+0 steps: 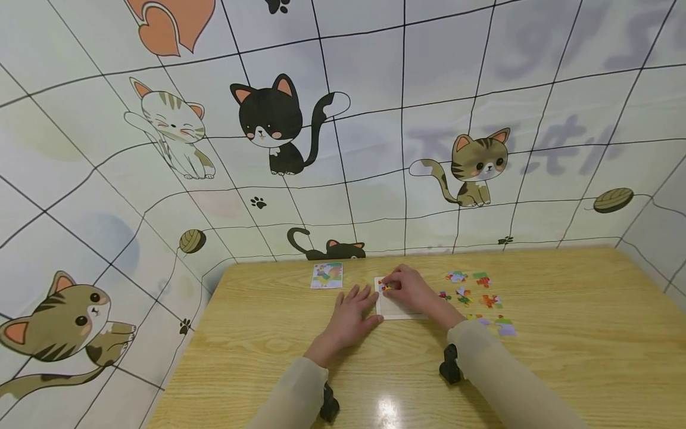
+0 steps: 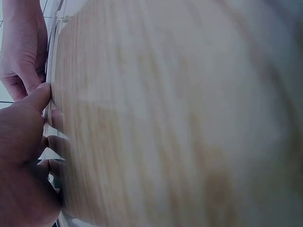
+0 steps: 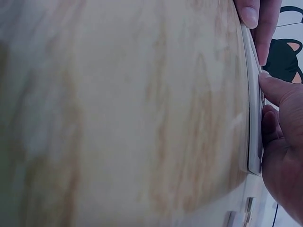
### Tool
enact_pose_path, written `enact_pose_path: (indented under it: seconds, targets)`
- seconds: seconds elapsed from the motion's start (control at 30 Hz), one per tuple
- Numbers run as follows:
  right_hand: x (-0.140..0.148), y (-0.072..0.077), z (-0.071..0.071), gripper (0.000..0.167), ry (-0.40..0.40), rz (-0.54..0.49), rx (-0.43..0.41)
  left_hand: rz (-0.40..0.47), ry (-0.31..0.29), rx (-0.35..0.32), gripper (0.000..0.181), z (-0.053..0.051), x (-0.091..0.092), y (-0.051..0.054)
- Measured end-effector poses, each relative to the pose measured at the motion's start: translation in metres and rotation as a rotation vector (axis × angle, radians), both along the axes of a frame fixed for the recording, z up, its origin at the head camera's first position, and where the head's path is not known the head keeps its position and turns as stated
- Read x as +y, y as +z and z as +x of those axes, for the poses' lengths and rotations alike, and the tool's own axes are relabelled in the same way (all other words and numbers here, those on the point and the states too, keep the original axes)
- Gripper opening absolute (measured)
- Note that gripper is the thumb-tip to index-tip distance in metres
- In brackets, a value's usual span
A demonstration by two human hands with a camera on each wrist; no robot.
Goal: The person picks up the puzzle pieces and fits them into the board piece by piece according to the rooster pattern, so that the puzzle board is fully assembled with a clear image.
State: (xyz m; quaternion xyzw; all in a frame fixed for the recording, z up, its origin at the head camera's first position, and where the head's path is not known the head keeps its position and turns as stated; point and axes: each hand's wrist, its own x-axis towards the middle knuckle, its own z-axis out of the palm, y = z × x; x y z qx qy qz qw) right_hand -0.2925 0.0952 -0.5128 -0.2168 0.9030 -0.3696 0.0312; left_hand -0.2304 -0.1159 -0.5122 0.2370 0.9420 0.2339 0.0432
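Note:
A white puzzle tray (image 1: pixel 396 311) lies flat on the wooden table in the head view. At its far left corner, a colourful puzzle piece (image 1: pixel 382 286) shows beside my right hand's fingertips. My right hand (image 1: pixel 411 290) is over the tray with thumb and fingers bent, pinching the piece, partly covering it. My left hand (image 1: pixel 349 319) rests spread on the table, its thumb and fingertips at the tray's left edge. In the right wrist view, the tray's side (image 3: pixel 254 104) runs beneath my bent right fingers.
Several loose puzzle pieces (image 1: pixel 489 301) are scattered right of the tray, some near my right forearm. A small picture card (image 1: pixel 327 276) lies at the back left, by the cat-patterned wall (image 1: pixel 375 149). Glare marks the table's front.

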Motion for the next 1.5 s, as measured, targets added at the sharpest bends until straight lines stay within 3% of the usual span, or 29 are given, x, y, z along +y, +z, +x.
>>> enact_pose_path:
  seconds: [0.43,0.67,0.83,1.1,1.5]
  targets:
    - [-0.002,-0.001,0.003,0.021,-0.024,0.007,0.041,0.000,-0.006,0.016,0.057,0.001,0.001,-0.001]
    - [0.004,0.002,0.005,0.026,-0.060,-0.116,0.020,-0.010,-0.004,0.007,0.058,0.001,0.001,0.002]
    - [0.026,0.005,0.006,0.030,-0.104,-0.197,0.001,-0.011,-0.001,0.006,0.058,0.000,0.001,0.001]
    - [0.081,0.013,0.008,0.033,-0.168,-0.210,-0.015,0.018,0.005,-0.020,0.059,0.001,0.001,0.000]
    - [0.146,0.015,0.004,0.039,-0.220,-0.103,0.004,0.019,-0.002,-0.015,0.058,0.001,0.002,0.002]
